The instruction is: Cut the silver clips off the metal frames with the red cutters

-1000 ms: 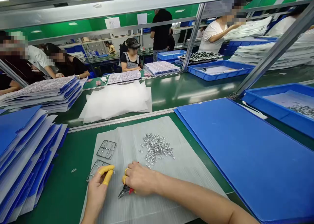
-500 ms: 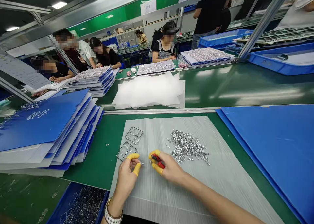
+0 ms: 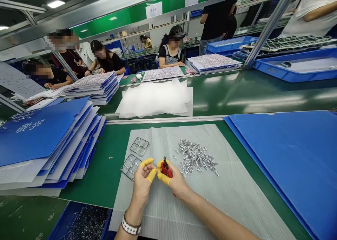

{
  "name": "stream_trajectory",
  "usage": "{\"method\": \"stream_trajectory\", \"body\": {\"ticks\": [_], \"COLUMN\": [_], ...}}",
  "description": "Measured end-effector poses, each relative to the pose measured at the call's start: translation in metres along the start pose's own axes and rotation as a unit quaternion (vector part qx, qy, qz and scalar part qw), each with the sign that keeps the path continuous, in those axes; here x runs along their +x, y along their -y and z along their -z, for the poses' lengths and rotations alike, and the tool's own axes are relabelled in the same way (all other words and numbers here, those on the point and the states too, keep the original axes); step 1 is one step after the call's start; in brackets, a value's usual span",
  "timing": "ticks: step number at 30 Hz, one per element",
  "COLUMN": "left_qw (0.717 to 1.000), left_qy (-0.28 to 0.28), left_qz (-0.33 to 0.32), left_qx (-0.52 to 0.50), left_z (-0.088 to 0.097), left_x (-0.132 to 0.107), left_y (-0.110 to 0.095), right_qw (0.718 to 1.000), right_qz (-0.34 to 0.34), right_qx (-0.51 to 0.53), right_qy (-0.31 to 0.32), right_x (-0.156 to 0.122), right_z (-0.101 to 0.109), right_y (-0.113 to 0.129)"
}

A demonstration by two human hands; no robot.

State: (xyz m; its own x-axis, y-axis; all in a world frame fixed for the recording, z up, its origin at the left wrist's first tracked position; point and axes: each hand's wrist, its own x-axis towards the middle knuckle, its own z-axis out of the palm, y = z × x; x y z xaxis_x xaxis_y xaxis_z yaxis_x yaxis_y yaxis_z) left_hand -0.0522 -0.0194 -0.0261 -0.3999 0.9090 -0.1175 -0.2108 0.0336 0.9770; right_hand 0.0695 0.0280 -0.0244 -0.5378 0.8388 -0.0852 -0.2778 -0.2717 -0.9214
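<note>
My right hand, with yellow finger cots, grips small red-handled cutters with the jaws pointing up. My left hand, also in yellow cots, pinches a tiny metal piece right beside the cutter jaws. Both hands hover over a grey corrugated sheet. A heap of small silvery parts lies just right of the hands. Two empty metal frames lie just left of them.
A stack of blue and white sheets sits at my left, a large blue sheet at my right. A blue bin with metal scrap is below the table edge. White foam sheets lie beyond. Other people work across the line.
The cutters have turned upright in my right hand and my left hand has closed in against them. The view has shifted slightly right.
</note>
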Motion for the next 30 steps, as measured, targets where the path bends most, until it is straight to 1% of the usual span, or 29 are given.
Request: {"method": "stream_trajectory", "body": {"ticks": [2, 6, 12, 17, 21, 26, 28, 30], "left_qw": [1.000, 0.997, 0.984, 0.975, 0.975, 0.990, 0.994, 0.995], "left_qy": [-0.009, -0.016, -0.017, -0.006, 0.003, 0.008, 0.010, 0.008], "left_qz": [0.000, -0.025, -0.071, -0.099, -0.097, -0.048, -0.030, -0.024], "left_qx": [0.009, 0.074, 0.166, 0.200, 0.202, 0.130, 0.105, 0.093], "left_z": [0.000, 0.001, 0.000, -0.004, -0.006, -0.010, -0.015, -0.023], "left_x": [0.001, 0.001, -0.001, -0.003, -0.002, 0.002, 0.005, 0.009], "left_y": [0.001, -0.003, -0.009, -0.008, -0.006, -0.009, -0.010, -0.010], "right_qw": [1.000, 0.998, 0.995, 0.992, 0.992, 0.992, 0.991, 0.988], "right_qz": [0.003, 0.017, 0.045, 0.059, 0.058, 0.054, 0.050, 0.050], "right_qx": [-0.007, -0.034, -0.081, -0.102, -0.103, -0.101, -0.107, -0.122], "right_qy": [-0.019, -0.047, -0.039, -0.043, -0.047, -0.057, -0.063, -0.079], "right_x": [0.002, 0.004, 0.003, -0.001, -0.002, -0.001, 0.000, 0.000], "right_z": [0.001, 0.007, 0.011, 0.012, 0.016, 0.020, 0.022, 0.025], "right_y": [-0.003, -0.001, 0.004, 0.003, 0.001, -0.005, -0.005, -0.003]}}
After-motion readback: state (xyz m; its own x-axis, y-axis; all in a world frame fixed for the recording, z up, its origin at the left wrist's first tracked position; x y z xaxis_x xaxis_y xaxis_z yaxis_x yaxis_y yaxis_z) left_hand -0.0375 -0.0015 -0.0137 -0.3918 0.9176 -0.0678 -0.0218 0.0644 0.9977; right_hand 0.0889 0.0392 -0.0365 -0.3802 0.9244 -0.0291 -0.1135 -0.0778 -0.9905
